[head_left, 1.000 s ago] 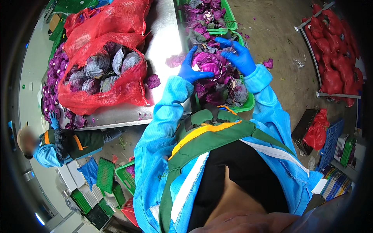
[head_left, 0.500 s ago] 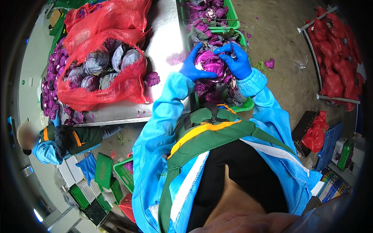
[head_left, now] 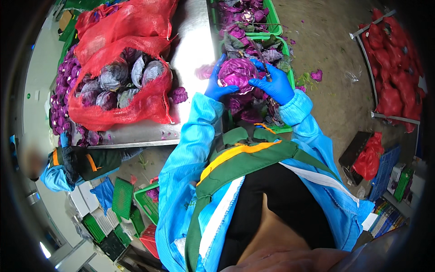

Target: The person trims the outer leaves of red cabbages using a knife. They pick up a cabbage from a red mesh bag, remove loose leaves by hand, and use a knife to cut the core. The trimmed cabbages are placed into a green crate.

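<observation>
**Red cabbage head in both hands, over the green crate**

Landmark: the green crate (head_left: 286,75) just beyond the person's chest.

- The red cabbage (head_left: 237,75) is held up over the near-left part of the crate, touching both gloves.
- Left hand (head_left: 217,86): blue glove, grip closed on the cabbage's left and underside, cupping it.
- Right hand (head_left: 274,85): blue glove against the cabbage's right side. A thin dark knife (head_left: 264,63) runs up from this hand (I can't tell whether the fingers are wrapped on the handle or partly spread on the head).

Handling, my read:
- Dense, fairly heavy for its size, stiff as a whole. It won't deform, but the outer leaves are loose and will peel off under a pinch.
- Waxy leaf surface, likely a bit slick against gloves.
- Best hold: palm under the bottom with fingers round the sides, as the left hand has it. Don't take it by a leaf edge.

Around the crate:
- Inside it: a pile of trimmed leaves (head_left: 253,109), purple and grey-green, right under the hands.
- Left of it: steel tabletop (head_left: 192,41), carrying a red net sack (head_left: 122,77) of cabbages, open toward the viewer.
- Right of it: dirt floor (head_left: 331,90) with leaf scraps, then stacked red sacks (head_left: 394,68) well apart.
- Near-left, below the tabletop edge: another person (head_left: 72,165) in a blue sleeve, well clear.

In the way: only the leaf pile and crate rim under the cabbage, plus the blade close to the right fingers.
</observation>
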`<control>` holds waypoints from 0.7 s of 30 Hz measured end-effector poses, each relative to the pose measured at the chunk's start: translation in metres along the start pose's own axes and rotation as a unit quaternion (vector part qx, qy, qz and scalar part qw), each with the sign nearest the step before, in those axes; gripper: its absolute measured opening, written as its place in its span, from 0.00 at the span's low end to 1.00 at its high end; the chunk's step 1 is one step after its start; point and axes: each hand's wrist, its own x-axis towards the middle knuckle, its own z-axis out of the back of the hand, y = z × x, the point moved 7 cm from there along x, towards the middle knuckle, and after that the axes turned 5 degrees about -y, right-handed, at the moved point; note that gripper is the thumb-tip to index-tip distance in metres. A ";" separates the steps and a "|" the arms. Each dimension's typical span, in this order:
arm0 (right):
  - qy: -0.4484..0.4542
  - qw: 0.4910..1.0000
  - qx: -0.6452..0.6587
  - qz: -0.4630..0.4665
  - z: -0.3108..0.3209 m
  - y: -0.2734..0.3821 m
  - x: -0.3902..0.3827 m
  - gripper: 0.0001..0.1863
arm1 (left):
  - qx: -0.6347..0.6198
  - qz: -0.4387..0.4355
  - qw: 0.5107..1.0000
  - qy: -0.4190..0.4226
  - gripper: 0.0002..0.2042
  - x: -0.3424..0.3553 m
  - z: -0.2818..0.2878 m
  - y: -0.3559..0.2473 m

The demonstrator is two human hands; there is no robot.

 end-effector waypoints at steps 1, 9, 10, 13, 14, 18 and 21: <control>-0.001 1.000 0.015 -0.016 -0.001 0.000 0.000 0.29 | 0.010 -0.013 1.000 0.002 0.61 -0.001 -0.001 -0.006; 0.036 0.999 -0.010 0.018 0.011 -0.028 -0.003 0.24 | 0.022 0.005 1.000 0.015 0.64 -0.014 0.006 -0.007; 0.032 0.998 0.002 -0.050 0.018 -0.041 0.000 0.24 | 0.002 0.017 1.000 0.015 0.64 -0.017 0.004 -0.007; 0.017 0.982 0.003 -0.188 0.028 -0.057 0.006 0.23 | -0.018 0.029 0.999 0.033 0.61 -0.021 0.001 -0.007; 0.010 0.997 -0.036 -0.073 0.027 -0.039 0.011 0.25 | -0.009 0.033 0.999 0.037 0.60 -0.021 0.002 -0.007; 0.069 0.977 -0.125 0.160 0.000 0.026 0.003 0.33 | -0.013 0.053 0.998 0.025 0.59 -0.022 0.011 0.008; 0.096 0.968 -0.179 0.150 -0.014 0.034 0.003 0.33 | 0.004 0.081 0.996 0.033 0.58 -0.022 0.013 0.006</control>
